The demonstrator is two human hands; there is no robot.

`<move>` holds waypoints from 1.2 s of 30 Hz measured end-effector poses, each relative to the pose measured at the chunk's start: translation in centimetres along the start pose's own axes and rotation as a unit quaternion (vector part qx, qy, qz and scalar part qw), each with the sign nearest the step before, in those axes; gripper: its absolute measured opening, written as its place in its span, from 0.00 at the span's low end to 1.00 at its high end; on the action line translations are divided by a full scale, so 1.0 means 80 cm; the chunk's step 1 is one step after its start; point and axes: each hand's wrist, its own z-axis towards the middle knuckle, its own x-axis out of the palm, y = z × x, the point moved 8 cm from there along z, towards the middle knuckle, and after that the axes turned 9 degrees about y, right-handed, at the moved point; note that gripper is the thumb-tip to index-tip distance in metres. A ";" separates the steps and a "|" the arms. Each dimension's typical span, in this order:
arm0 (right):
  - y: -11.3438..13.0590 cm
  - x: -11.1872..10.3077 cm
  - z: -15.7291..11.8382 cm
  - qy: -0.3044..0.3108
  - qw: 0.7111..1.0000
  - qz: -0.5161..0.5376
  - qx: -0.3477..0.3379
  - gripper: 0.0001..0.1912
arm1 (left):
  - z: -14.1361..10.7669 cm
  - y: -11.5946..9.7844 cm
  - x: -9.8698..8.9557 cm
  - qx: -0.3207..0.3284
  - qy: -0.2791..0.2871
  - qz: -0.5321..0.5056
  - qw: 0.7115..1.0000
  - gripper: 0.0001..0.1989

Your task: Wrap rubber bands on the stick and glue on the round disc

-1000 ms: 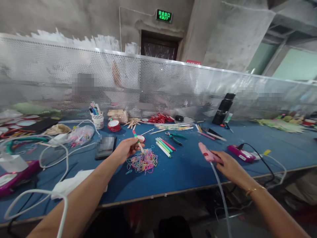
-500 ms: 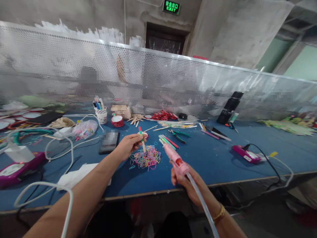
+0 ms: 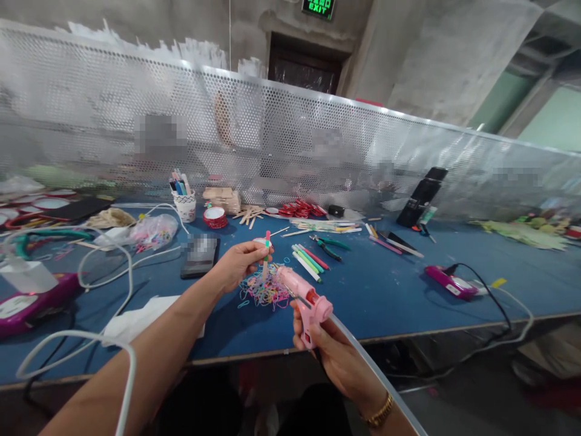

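My left hand [image 3: 242, 261] pinches a craft stick [image 3: 267, 245] with red, white and green bands, held upright over a pile of small colourful rubber bands [image 3: 258, 297]. In my right hand [image 3: 327, 345] is a pink glue gun [image 3: 308, 303], my fingers wrapped round its handle. A long clear glue stick [image 3: 363, 357] runs out of its back. The nozzle points left, close to the craft stick's lower end; whether they touch I cannot tell. Several coloured pens [image 3: 311, 261] lie just beyond the gun.
Green-handled pliers [image 3: 329, 247] lie behind the pens. A black phone [image 3: 200, 257] rests left of my left hand. White cables [image 3: 129, 363] loop at the left, near a purple power strip [image 3: 39, 303]; another power strip [image 3: 451, 283] sits right. A perforated metal screen [image 3: 290, 145] stands behind.
My right hand has brought the glue gun left, its nozzle now over the rubber bands near the craft stick. My left hand has shifted slightly right, with the stick more upright.
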 end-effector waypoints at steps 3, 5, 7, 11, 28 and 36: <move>-0.007 -0.005 0.000 -0.005 1.000 -0.004 0.000 0.18 | -0.001 -0.001 0.001 -0.001 -0.005 -0.003 1.000 0.11; -0.010 -0.008 0.001 -0.011 1.000 -0.009 -0.004 0.18 | -0.002 -0.002 0.000 0.002 -0.019 0.005 1.000 0.13; -0.012 -0.012 0.002 -0.022 0.999 -0.023 -0.003 0.20 | -0.003 -0.004 -0.003 0.005 -0.037 0.017 0.999 0.13; -0.011 -0.015 0.004 -0.045 0.998 -0.050 0.011 0.23 | -0.004 -0.010 -0.008 0.017 -0.063 0.068 0.996 0.12; 0.000 -0.011 0.005 -0.120 0.991 -0.035 0.042 0.27 | -0.008 -0.020 0.000 0.034 -0.058 0.149 0.986 0.11; 0.000 -0.013 0.005 -0.124 0.991 -0.035 0.034 0.27 | -0.008 -0.022 -0.001 0.046 -0.059 0.176 0.981 0.11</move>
